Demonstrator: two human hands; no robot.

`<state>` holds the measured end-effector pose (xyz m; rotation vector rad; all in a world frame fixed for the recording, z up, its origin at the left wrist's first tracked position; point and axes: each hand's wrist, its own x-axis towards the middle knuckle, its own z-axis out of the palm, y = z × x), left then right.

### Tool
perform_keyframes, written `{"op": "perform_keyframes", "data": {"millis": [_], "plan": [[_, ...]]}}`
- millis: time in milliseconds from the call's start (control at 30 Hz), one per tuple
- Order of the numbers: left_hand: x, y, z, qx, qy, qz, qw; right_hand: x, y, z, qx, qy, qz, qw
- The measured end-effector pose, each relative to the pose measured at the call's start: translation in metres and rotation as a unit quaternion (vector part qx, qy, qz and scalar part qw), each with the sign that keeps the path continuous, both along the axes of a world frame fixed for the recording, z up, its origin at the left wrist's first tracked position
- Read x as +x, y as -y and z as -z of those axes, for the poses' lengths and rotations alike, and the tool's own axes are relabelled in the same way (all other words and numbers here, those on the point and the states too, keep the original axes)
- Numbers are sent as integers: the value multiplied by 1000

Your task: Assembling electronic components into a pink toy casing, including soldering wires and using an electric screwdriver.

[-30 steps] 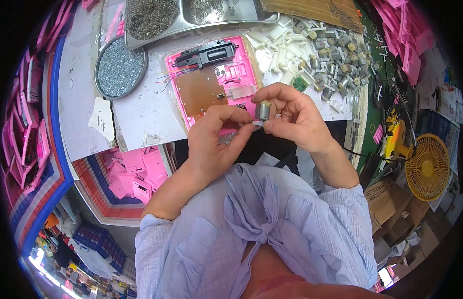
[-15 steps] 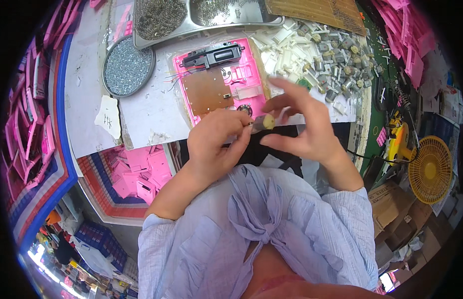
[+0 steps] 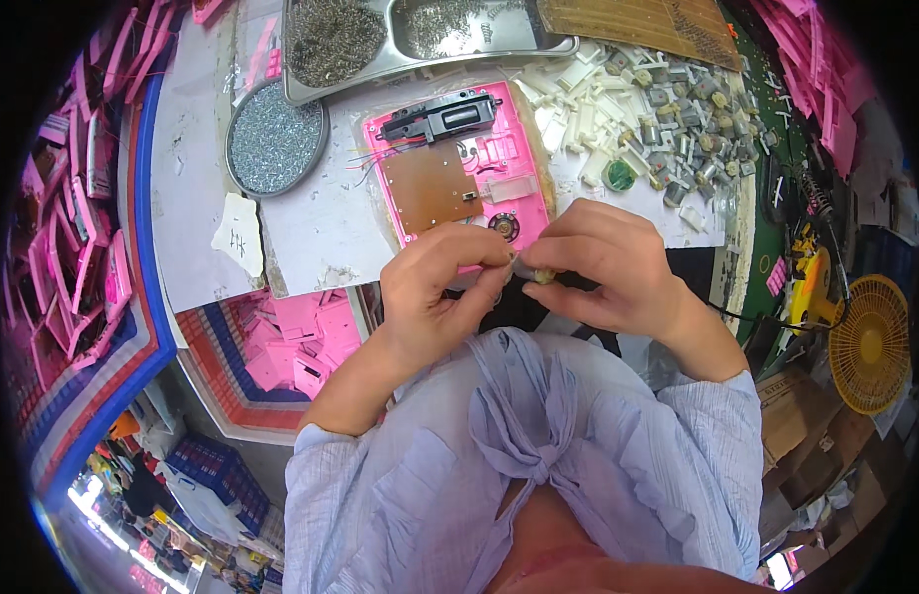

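Note:
Over the table's near edge, my hands meet fingertip to fingertip. Between them is a small motor [image 3: 544, 276], a grey cylinder with a yellowish end, mostly covered by fingers. My left hand [image 3: 435, 272] pinches its left end with thumb and forefinger; my right hand [image 3: 613, 259] is closed round the yellowish end. Just beyond lies an open pink plastic housing [image 3: 527, 168]. It holds a black mechanism [image 3: 447, 117], a brown circuit board [image 3: 430, 188], a translucent strip [image 3: 511, 189] and a round dark speaker-like part [image 3: 504, 227]. Thin wires stick out at its left.
A round dish of small silvery pieces [image 3: 275, 137] sits left of the housing. Behind is a metal tray [image 3: 395, 45] of springs. White plastic parts [image 3: 588, 109] and grey motors [image 3: 702, 134] are heaped at right. Pink pieces [image 3: 301, 342] fill a bin below left; a yellow fan [image 3: 868, 342] stands right.
My right hand, spread and apart from the motor before, has closed on its yellowish end. My left hand keeps its pinch. The whole view has shifted slightly.

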<state>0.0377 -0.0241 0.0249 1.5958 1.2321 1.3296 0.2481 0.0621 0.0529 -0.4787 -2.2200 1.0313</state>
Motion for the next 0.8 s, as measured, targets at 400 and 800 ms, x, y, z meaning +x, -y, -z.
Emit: {"op": "perform_keyframes", "data": {"millis": [400,800], "plan": [[1,-2,3,4,-8,-33,999,0,2,11,96,-10,10,995],[-3,-6,3,35,-60,-45,997,2,-4,20,131,-18,23,991]]}}
